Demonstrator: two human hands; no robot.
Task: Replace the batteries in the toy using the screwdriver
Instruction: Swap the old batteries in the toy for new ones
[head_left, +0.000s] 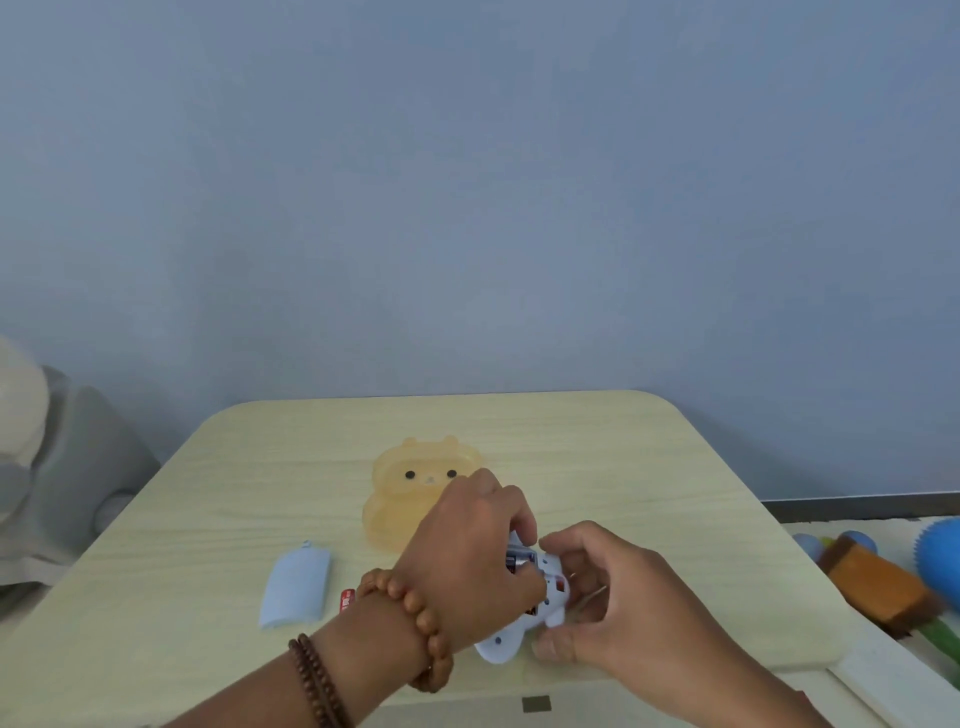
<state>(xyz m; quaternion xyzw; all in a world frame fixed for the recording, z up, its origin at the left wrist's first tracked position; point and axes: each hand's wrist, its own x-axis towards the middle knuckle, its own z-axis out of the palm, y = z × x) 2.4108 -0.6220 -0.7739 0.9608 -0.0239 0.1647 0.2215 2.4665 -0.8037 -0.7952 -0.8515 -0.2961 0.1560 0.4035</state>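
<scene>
A pale blue toy is held above the wooden table, underside up, with its battery bay open. My left hand grips it from the left, fingers over a battery sitting in the bay. My right hand clasps the toy from the right and below. The pale blue battery cover lies on the table to the left. A red-labelled battery peeks out beside my left wrist. No screwdriver is clearly in view.
A translucent orange bear-shaped case lies behind my hands. Off the table's right side are a brown block and a spiky blue ball. A grey and white cushion sits at the left.
</scene>
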